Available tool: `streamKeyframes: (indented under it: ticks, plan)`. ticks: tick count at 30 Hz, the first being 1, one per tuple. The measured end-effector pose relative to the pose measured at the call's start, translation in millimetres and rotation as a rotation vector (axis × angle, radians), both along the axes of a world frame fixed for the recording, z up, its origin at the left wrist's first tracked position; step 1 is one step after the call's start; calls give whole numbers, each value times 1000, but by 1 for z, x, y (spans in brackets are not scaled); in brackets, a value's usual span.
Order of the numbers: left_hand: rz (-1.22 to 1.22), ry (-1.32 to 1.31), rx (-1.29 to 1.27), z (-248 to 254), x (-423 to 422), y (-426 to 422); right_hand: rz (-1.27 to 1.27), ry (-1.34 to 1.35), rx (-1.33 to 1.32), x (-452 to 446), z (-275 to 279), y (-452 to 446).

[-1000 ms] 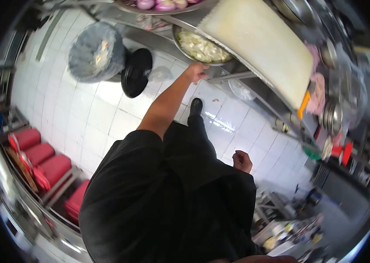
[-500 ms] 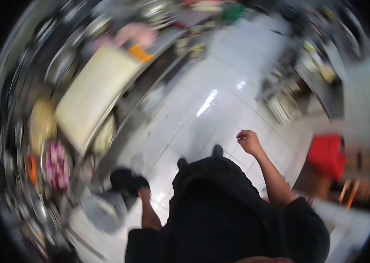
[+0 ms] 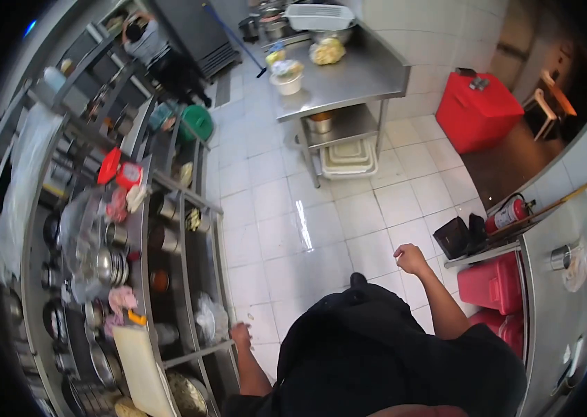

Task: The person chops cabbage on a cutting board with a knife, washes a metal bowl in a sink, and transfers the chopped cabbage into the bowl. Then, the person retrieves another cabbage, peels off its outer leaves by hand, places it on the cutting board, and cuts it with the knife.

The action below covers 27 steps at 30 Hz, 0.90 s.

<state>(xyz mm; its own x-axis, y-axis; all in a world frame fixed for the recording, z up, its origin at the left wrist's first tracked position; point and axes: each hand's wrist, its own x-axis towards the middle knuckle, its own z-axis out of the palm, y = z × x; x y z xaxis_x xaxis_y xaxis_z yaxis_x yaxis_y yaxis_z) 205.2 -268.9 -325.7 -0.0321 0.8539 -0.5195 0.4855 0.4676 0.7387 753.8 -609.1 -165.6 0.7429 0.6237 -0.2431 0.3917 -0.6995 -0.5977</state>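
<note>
Curling loosely, your right hand's (image 3: 410, 258) fingers hang above the floor (image 3: 321, 229) at one o'clock; your left hand (image 3: 241, 335), finger spread unclear, is just beside the plastic bag (image 3: 210, 320) toward ten o'clock.

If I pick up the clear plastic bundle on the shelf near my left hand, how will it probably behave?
The clear plastic bundle will probably feel floppy, since it looks thin and crumpled. It is probably light for its bulk, though I cannot tell whether it holds anything. Its loose, uneven shape suggests it would sag or slide rather than roll.
</note>
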Motion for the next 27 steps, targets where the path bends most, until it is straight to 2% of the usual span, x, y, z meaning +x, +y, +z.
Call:
streamKeyframes:
  ticks: [2, 6, 9, 12, 14, 16, 18, 19, 22, 23, 24, 25, 26, 27]
  plan:
    - [-69, -39, -15, 70, 95, 30, -87, 110, -13, 19, 17, -16]
    - [-388, 113, -77, 113, 231, 49, -241, 117, 128, 57, 7, -44]
    - [-549, 218, -185, 114, 298, 48, -385, 174, 285, 79, -7, -58]
    - [-702, 336, -159, 85, 344, 54, -516, 336, 320, 115, 43, -58]
    - [-775, 333, -148, 84, 377, 54, -604, 396, 358, 154, 49, -69]
    - [-810, 329, -129, 82, 424, 59, -682, 297, 312, 194, 23, -90]
    - [-851, 230, 15, 74, 484, 66, -676, 226, 120, 221, -3, -121]
    - [-899, 176, 86, 69, 517, 66, -631, 106, 63, 224, -25, -140]
    - [-1067, 0, -16, 99, 654, 39, -880, 392, -55, 200, -71, -192]
    - [-1203, -67, -29, 111, 703, 22, -802, 365, -238, 185, -91, -210]
    - [-1332, -152, -65, 120, 750, 2, -495, 266, -596, 167, -107, -224]
    - [-1462, -139, -25, 136, 797, -25, -264, 227, -805, 146, -116, -233]
    - [-1574, -117, 18, 152, 839, -55, -368, 304, -819, 122, -129, -241]
    - [-1697, -209, 66, 162, 879, -83, -660, 313, -779, 95, -157, -248]
